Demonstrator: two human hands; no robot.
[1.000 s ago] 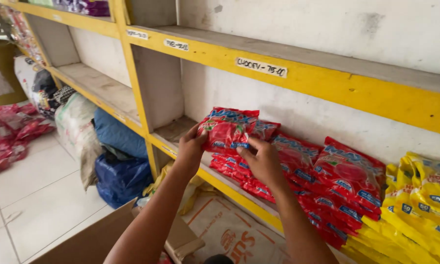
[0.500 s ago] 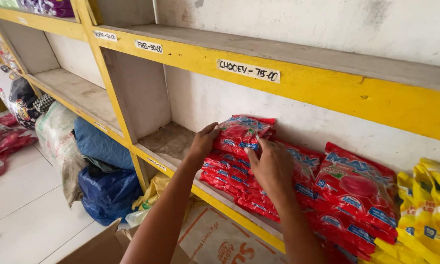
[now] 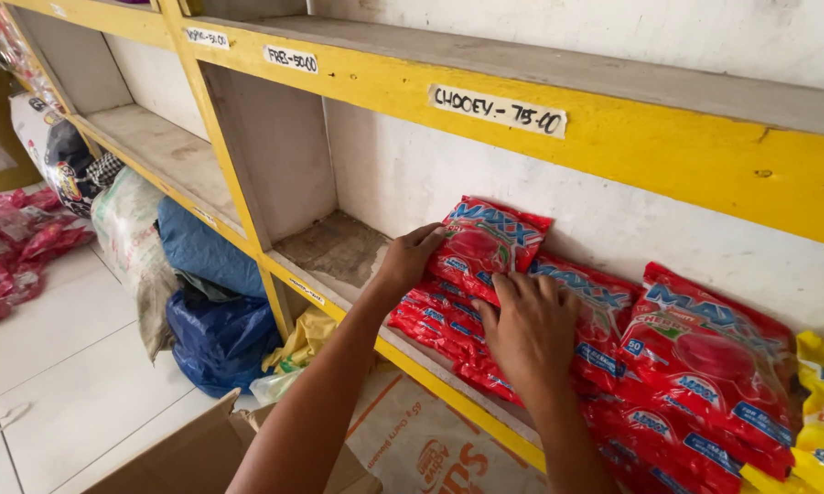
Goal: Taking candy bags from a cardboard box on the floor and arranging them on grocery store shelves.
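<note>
Even, bright daylight; soft shadow under yellow shelf (image 3: pixel 613 137); slight wide-angle stretch at edges; focus was sharp.

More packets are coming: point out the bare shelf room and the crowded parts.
Bare board lies between the yellow upright and the left hand. The compartment further left is bare too. Right of both hands it is crowded: red packets, then yellow packets.

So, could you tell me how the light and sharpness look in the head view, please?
Head view: soft, even daylight with no hard shadows; the left hand, right hand and top red packet are sharp; mild sheen on the red packets, no strong glare; the shelf recess is dimmer; the yellow shelf edge bows slightly, a wide-lens effect.
</note>
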